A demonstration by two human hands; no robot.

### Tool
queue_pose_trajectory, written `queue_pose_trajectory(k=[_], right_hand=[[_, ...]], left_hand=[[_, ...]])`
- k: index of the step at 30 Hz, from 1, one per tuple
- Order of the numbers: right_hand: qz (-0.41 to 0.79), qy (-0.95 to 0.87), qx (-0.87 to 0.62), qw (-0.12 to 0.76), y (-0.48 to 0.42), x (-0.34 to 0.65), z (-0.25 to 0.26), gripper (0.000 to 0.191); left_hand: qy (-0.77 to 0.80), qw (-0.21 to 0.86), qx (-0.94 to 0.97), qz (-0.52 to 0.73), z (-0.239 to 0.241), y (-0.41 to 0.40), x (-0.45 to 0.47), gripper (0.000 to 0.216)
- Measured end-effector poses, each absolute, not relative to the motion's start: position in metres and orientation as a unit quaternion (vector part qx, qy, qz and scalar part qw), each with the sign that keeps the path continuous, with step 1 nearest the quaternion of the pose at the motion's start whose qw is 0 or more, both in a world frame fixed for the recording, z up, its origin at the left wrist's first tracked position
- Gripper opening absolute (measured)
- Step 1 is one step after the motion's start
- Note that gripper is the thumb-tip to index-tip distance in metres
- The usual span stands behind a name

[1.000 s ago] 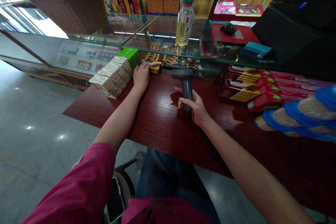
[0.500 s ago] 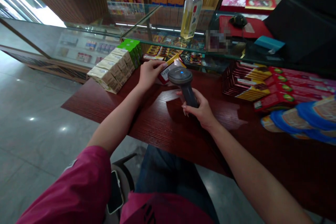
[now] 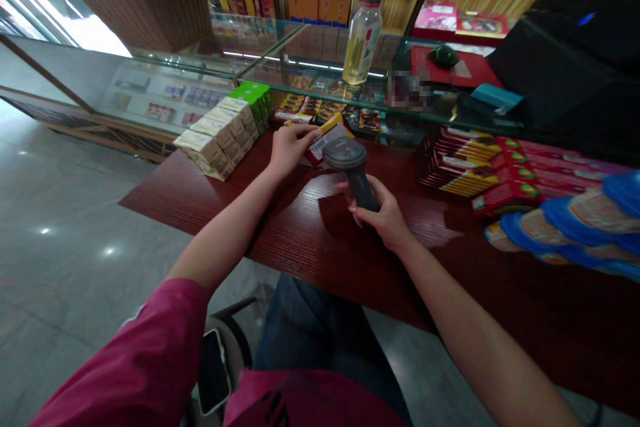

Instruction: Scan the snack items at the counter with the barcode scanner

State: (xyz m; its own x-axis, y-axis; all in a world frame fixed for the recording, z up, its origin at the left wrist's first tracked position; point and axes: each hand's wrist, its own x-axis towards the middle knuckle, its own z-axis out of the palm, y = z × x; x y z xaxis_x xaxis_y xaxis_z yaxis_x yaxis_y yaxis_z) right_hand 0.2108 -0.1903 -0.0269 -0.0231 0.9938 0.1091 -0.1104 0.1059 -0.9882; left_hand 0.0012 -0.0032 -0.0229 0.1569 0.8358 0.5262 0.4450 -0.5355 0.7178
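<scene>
Pinched: red-and-yellow flat packet, left hand | clasped: dark-grey plastic scanner, right hand | risk: scanner bump could dislodge packet

A dark-grey plastic handheld scanner with a rounded head is leaning, handle lowermost. Just beyond the scanner's head, partly hidden by it, a flat, glossy yellow-and-red packet is slanting, its white barcode label showing.

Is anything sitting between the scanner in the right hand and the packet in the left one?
Nothing visible does. The left hand grips the packet at its left edge; the head of the scanner, held in the right hand, overlaps the packet's lower right part in this view. Whether they touch is unclear.
</scene>
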Motion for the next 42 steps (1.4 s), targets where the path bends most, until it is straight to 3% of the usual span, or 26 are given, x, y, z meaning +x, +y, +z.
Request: queue_pose_trajectory(k=[8, 12, 17, 25, 30, 37, 42], right_hand=[[0.417, -0.419, -0.519, 0.617, -0.254, 0.257, -0.031, 0.053], [0.385, -0.336, -0.564, 0.649, -0.300, 0.276, -0.029, 0.037], [0.367, -0.288, -0.567, 0.679, -0.342, 0.287, -0.026, 0.037], [0.377, -0.243, -0.534, 0.716, -0.348, 0.299, -0.031, 0.041], [0.395, -0.273, -0.541, 0.691, -0.342, 0.299, -0.023, 0.040], [0.481, -0.374, -0.520, 0.599, -0.295, 0.281, -0.012, 0.035], [0.549, -0.406, -0.473, 0.556, -0.234, 0.250, -0.010, 0.037]], left_hand=[[0.315, 0.095, 0.791, 0.516, -0.012, -0.039, 0.062, 0.023], [0.189, 0.017, 0.862, 0.471, -0.007, -0.062, 0.138, 0.029], [0.089, -0.066, 0.923, 0.369, -0.010, -0.079, 0.219, 0.035], [0.129, -0.026, 0.942, 0.308, -0.026, -0.085, 0.262, 0.037], [0.144, -0.020, 0.933, 0.329, -0.030, -0.079, 0.223, 0.048], [0.387, -0.042, 0.856, 0.340, -0.035, 0.000, 0.052, 0.066], [0.498, -0.041, 0.814, 0.295, -0.038, 0.052, -0.034, 0.066]])
